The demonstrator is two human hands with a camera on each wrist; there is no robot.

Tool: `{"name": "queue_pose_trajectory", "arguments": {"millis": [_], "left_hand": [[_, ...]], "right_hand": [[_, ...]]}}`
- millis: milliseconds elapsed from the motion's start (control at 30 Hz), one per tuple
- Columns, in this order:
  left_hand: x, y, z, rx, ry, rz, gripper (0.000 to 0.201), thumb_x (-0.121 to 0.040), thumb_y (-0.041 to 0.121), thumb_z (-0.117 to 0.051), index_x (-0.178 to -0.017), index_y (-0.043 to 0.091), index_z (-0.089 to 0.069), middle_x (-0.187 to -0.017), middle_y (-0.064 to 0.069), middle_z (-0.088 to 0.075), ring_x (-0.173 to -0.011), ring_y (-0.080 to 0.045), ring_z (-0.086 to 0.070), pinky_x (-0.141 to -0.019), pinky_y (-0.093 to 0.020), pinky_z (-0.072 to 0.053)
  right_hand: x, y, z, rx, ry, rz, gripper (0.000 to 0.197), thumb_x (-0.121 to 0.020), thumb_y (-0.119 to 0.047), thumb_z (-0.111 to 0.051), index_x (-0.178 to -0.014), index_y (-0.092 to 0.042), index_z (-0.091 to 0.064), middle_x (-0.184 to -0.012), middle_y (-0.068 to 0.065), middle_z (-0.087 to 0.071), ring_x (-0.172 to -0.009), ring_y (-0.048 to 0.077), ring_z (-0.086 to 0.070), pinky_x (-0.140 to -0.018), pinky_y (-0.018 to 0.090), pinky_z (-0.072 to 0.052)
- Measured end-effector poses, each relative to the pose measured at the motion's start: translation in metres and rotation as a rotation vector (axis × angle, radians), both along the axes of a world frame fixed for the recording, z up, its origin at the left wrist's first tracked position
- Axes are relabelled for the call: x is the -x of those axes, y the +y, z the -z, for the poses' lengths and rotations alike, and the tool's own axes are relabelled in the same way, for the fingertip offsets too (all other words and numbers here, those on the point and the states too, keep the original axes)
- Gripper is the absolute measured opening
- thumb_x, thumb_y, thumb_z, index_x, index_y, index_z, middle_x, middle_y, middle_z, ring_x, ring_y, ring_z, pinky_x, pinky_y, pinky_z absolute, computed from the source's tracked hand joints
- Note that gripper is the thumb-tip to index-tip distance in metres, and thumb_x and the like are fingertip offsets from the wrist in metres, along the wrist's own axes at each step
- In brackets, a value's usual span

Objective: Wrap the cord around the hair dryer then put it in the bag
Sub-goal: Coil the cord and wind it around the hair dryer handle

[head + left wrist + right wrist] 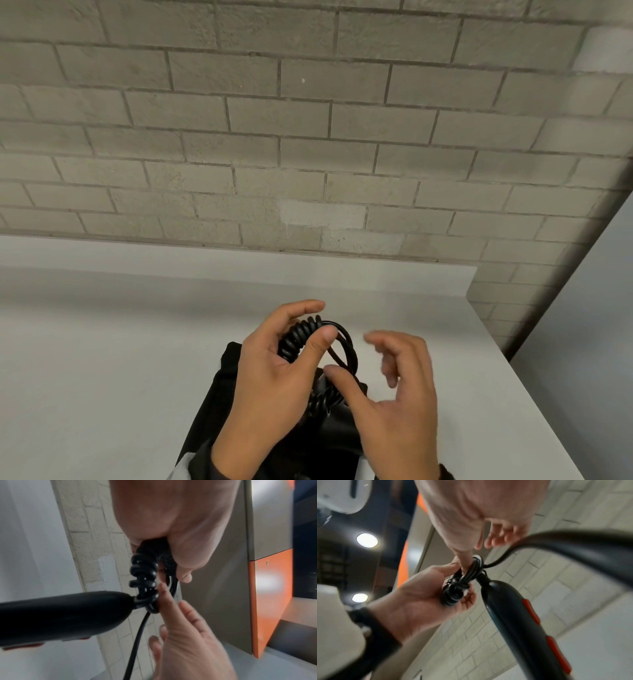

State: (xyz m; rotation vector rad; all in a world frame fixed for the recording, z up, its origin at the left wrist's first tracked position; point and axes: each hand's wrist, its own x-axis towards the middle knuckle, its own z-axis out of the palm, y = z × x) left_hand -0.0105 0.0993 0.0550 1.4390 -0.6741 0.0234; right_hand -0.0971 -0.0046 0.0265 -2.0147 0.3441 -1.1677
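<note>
While our left hand (274,370) grips the coiled cord (301,337) above the black bag (219,394) on the tabletop (102,342), our right hand (394,394), fingers loosely spread, should guide each loop snugly against the hair dryer (522,622) handle.

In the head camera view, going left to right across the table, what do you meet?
Bare white table → left hand gripping the coiled cord → right hand, fingers spread, thumb at the cord loop → brick wall.
</note>
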Motion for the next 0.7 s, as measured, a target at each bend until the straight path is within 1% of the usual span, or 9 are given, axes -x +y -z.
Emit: {"name": "queue_pose_trajectory", "arguments": {"millis": [67,133,200,333,433,500,567,633,700], "left_hand": [[0.002,-0.002,0.001,0.014,0.002,-0.042,0.020,-0.075,0.030,-0.072,-0.095,0.027,-0.072,-0.086,0.012,-0.073,-0.082,-0.004,-0.068,-0.071,-0.009,-0.049],[0.004,-0.004,0.001,0.035,0.012,-0.077,0.019,-0.074,0.031,-0.072,-0.092,0.025,-0.071,-0.084,0.012,-0.072,-0.078,-0.002,-0.067,-0.068,-0.008,-0.048],[0.006,-0.005,0.000,0.057,0.025,-0.097,0.021,-0.072,0.032,-0.072,-0.092,0.023,-0.070,-0.083,0.012,-0.072,-0.078,-0.001,-0.067,-0.067,-0.008,-0.049],[0.009,-0.005,-0.001,0.077,0.034,-0.100,0.023,-0.071,0.031,-0.073,-0.091,0.022,-0.069,-0.082,0.012,-0.072,-0.076,-0.002,-0.068,-0.066,-0.007,-0.049],[0.013,-0.008,0.000,0.085,0.026,-0.096,0.024,-0.071,0.029,-0.075,-0.093,0.022,-0.068,-0.083,0.009,-0.072,-0.074,-0.004,-0.069,-0.063,-0.009,-0.049],[0.014,-0.009,0.004,0.074,0.006,-0.113,0.025,-0.071,0.031,-0.076,-0.094,0.025,-0.068,-0.086,0.003,-0.071,-0.076,-0.008,-0.070,-0.063,-0.012,-0.051],[0.014,-0.010,0.008,0.044,-0.050,-0.137,0.023,-0.074,0.036,-0.077,-0.094,0.033,-0.067,-0.091,0.001,-0.069,-0.080,-0.011,-0.070,-0.067,-0.015,-0.052],[0.012,-0.008,0.009,0.017,-0.142,-0.156,0.022,-0.077,0.040,-0.079,-0.095,0.039,-0.065,-0.094,0.005,-0.067,-0.085,-0.010,-0.069,-0.070,-0.011,-0.050],[0.008,-0.006,0.008,-0.006,-0.246,-0.158,0.021,-0.077,0.041,-0.072,-0.096,0.037,-0.066,-0.095,0.007,-0.064,-0.089,-0.005,-0.066,-0.072,-0.005,-0.046]], "right_hand": [[-0.004,0.005,0.003,0.172,-0.049,0.074,0.025,-0.070,-0.032,-0.081,-0.088,-0.034,-0.064,-0.082,-0.009,-0.050,-0.075,0.002,-0.051,-0.064,0.004,-0.038],[-0.007,0.008,0.007,0.210,-0.045,0.081,0.015,-0.077,-0.035,-0.073,-0.089,-0.027,-0.071,-0.075,-0.010,-0.049,-0.066,-0.001,-0.049,-0.059,0.004,-0.037],[-0.008,0.009,0.007,0.209,-0.027,0.074,0.018,-0.082,-0.035,-0.068,-0.094,-0.023,-0.074,-0.071,-0.010,-0.049,-0.059,0.001,-0.049,-0.053,0.011,-0.041],[-0.007,0.017,-0.002,0.296,0.089,0.135,0.024,-0.088,-0.039,-0.058,-0.097,-0.025,-0.075,-0.068,-0.007,-0.053,-0.049,0.009,-0.051,-0.041,0.022,-0.043],[-0.005,0.021,-0.009,0.327,0.174,0.188,0.024,-0.088,-0.039,-0.053,-0.089,-0.025,-0.073,-0.068,-0.007,-0.054,-0.046,0.011,-0.050,-0.035,0.023,-0.041],[-0.004,0.023,-0.013,0.303,0.262,0.204,0.024,-0.087,-0.038,-0.048,-0.081,-0.024,-0.067,-0.067,-0.007,-0.053,-0.044,0.012,-0.049,-0.034,0.023,-0.039],[-0.004,0.023,-0.016,0.255,0.353,0.181,0.024,-0.089,-0.039,-0.042,-0.079,-0.027,-0.060,-0.069,-0.009,-0.052,-0.047,0.009,-0.050,-0.037,0.025,-0.042],[-0.002,0.019,-0.019,0.168,0.434,0.106,0.021,-0.092,-0.039,-0.040,-0.079,-0.030,-0.053,-0.075,-0.011,-0.053,-0.060,0.011,-0.054,-0.050,0.024,-0.047],[0.002,0.017,-0.028,0.047,0.500,-0.019,0.020,-0.095,-0.037,-0.042,-0.080,-0.029,-0.052,-0.078,-0.012,-0.056,-0.073,0.009,-0.055,-0.062,0.024,-0.047]]}}
